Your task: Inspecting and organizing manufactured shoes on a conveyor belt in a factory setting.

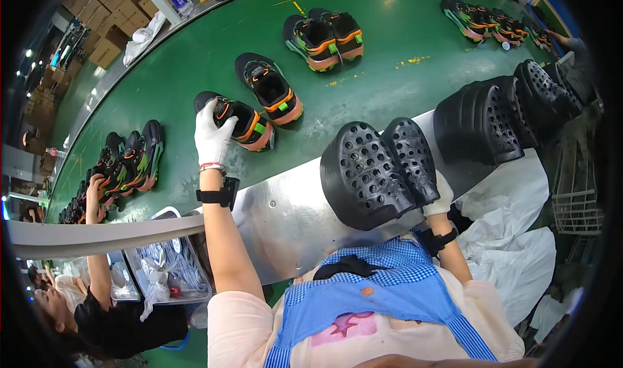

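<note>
My left hand (213, 134), in a white glove, grips the front part of a black sneaker (250, 126) with orange and green trim on the green table. Its fingers lie over the toe and its thumb over the upper. Just beyond stands a matching sneaker (267, 87). My right hand (442, 196), gloved in white too, is at the lower end of a black perforated shoe-shaped form (412, 152); its fingers are hidden behind the form. A larger such form (365, 173) stands against it, above the metal ledge (272, 228).
Another sneaker pair (323, 40) stands farther back; rows of sneakers line the left (133, 163) and far right (487, 23). More black forms (480, 121) sit at right, near white plastic sheeting (513, 232). A co-worker's hand (95, 187) touches the left row. Clear bins (170, 270) sit below a rail.
</note>
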{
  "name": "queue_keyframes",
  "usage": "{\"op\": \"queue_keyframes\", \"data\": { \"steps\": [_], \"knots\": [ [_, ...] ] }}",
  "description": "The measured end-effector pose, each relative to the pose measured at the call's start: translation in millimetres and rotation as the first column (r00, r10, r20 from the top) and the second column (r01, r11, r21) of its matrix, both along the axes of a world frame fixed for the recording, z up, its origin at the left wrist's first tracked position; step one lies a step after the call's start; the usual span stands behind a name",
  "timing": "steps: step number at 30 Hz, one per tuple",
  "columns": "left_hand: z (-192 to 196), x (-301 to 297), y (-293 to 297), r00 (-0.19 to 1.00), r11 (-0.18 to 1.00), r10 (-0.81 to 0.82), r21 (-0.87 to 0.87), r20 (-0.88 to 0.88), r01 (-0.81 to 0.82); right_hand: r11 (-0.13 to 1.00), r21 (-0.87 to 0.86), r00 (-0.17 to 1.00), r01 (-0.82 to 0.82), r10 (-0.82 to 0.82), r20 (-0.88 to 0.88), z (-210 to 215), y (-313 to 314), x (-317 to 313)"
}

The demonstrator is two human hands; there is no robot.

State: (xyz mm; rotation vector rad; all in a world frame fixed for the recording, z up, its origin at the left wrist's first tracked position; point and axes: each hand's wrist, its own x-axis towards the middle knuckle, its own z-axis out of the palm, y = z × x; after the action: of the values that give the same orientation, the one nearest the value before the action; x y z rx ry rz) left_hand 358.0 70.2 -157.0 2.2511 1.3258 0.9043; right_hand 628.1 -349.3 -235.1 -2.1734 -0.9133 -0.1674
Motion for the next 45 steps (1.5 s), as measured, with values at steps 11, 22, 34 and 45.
{"op": "queue_keyframes", "data": {
  "steps": [11, 22, 34, 45],
  "knots": [
    [-6.9, -10.1, 36.5, 0.993, 0.970, -0.104, 0.224, 0.051, 0.090, 0.997, -0.075, 0.999, -0.029, 0.031, 0.021, -1.7, -2.5, 0.4],
    [21.4, -44.3, 90.1, 0.971, 0.948, -0.077, -0.286, 0.226, 0.142, 0.998, -0.057, 1.000, -0.027, 0.026, -0.002, 0.3, -2.6, 0.8],
    [61.4, 12.3, 37.9, 0.904, 0.945, -0.317, -0.020, -0.288, 0.326, 0.997, -0.044, 0.998, -0.067, 0.068, 0.010, 3.4, 1.6, -1.4],
    [36.2, 46.8, 74.3, 0.919, 0.950, -0.313, -0.100, -0.242, 0.297, 0.994, -0.059, 0.994, -0.096, 0.099, 0.041, 15.5, 5.8, -3.4]
  ]
}}
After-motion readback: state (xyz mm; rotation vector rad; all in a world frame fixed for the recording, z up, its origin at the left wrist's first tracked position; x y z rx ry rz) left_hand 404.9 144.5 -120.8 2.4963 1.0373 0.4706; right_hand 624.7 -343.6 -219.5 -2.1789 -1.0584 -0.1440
